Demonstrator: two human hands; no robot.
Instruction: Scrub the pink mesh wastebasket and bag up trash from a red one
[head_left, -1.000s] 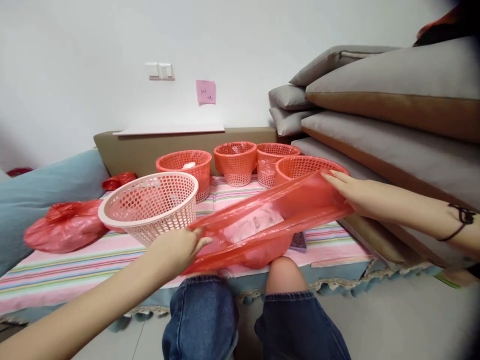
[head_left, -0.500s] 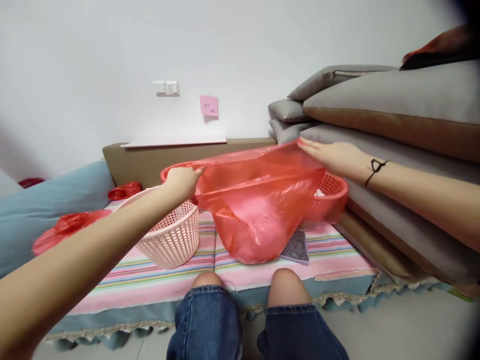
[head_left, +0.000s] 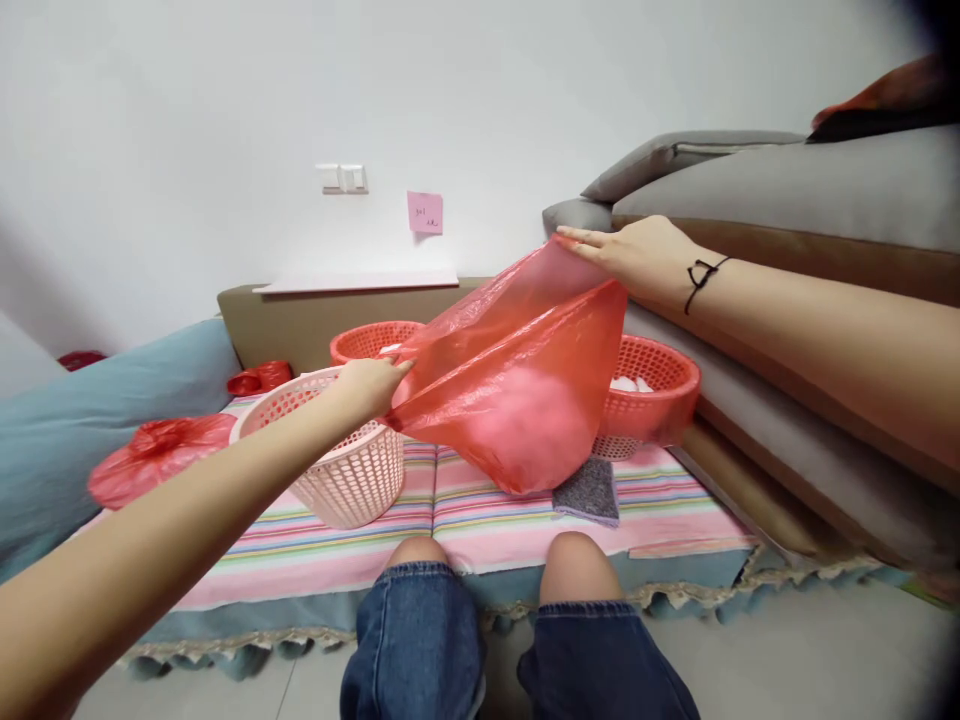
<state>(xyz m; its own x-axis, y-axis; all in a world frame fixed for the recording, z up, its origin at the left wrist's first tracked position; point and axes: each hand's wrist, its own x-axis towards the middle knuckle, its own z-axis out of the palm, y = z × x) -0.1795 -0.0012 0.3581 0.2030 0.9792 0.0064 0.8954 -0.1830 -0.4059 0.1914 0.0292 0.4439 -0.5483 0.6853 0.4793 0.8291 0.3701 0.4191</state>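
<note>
A red plastic bag hangs stretched between my hands, with a pale lump of contents showing through its lower part. My left hand is closed on the bag's left edge, over the rim of a pink basket. Higher up, my right hand pinches the bag's upper right corner, fingers pointing left. Behind the bag stand a red basket on the left and another red basket with white items on the right. A grey cloth lies below the bag.
A knotted red bag and a smaller red bundle lie on the left of the striped sofa cover. Stacked grey cushions rise at right. My knees are at the sofa's front edge.
My right hand has risen and moved left, lifting the bag's right corner. The bag's mouth has narrowed and its bottom sits a little higher. My left hand keeps its hold, slightly lower.
</note>
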